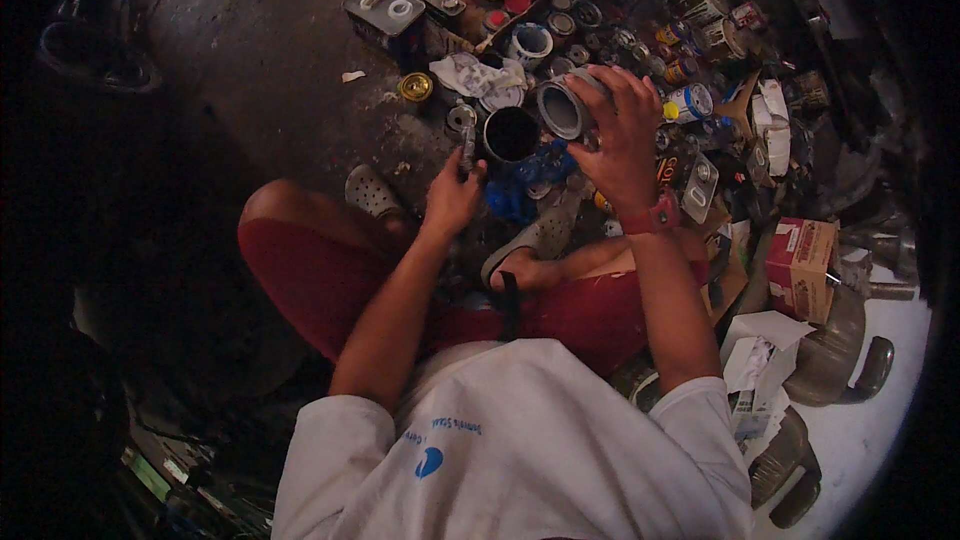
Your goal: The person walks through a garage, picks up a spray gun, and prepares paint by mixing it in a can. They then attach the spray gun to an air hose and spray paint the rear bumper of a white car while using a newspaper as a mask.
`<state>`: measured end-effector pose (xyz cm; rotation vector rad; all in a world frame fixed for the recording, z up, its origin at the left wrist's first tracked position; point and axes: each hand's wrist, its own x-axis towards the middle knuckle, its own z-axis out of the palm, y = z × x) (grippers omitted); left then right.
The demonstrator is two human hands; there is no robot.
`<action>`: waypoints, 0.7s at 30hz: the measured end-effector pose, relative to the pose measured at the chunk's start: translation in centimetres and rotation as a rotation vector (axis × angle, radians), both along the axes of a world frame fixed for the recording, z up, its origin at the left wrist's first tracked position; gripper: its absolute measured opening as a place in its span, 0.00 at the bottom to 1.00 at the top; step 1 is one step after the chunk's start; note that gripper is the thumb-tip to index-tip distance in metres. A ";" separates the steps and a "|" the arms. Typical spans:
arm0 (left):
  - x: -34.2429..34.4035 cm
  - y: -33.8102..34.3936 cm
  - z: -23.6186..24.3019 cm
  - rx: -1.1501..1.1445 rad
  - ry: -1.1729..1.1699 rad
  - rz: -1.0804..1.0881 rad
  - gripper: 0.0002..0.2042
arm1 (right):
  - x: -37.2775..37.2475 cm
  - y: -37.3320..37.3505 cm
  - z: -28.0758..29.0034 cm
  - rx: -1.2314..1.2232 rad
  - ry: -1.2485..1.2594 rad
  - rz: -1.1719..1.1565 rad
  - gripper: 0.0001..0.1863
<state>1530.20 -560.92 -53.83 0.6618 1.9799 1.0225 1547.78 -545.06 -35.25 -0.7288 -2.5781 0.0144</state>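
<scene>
the right hand point(622, 130) has its fingers wide around the side of a grey can point(562, 108). the grey can looks lifted off the floor point(250, 50), between the floor's bare left part and its crowded right edge. it tips toward the left. the left hand point(452, 198) is wrapped around a thin grey tool point(468, 145).

a dark-mouthed can point(486, 137) sits between the two hands, its top uncovered. if there is wet stuff in the grey can, tipping it more could make a spill, but i cannot tell how full it is. the grip could slide if the can's side is slick.

crumpled blue plastic point(512, 198) lies just beside the dark-mouthed can, on the person's side. it could snag a finger or make a can wobble. a low swing of the right arm could knock the tins point(690, 100) packed toward the floor's right edge. the shoe point(548, 240) is near too, so a drip could land on it.
</scene>
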 end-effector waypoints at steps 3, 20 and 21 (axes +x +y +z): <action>0.6 -0.1 0.2 0.019 -0.055 0.006 0.38 | 0.0 -0.2 -0.1 0.003 -0.020 0.002 0.50; 0.9 0.2 1.3 0.015 -0.072 0.038 0.38 | -1.3 -1.3 0.1 0.012 -0.079 0.051 0.51; 0.8 0.3 1.4 0.026 -0.069 0.039 0.38 | -1.4 -1.3 0.2 0.017 -0.086 0.053 0.51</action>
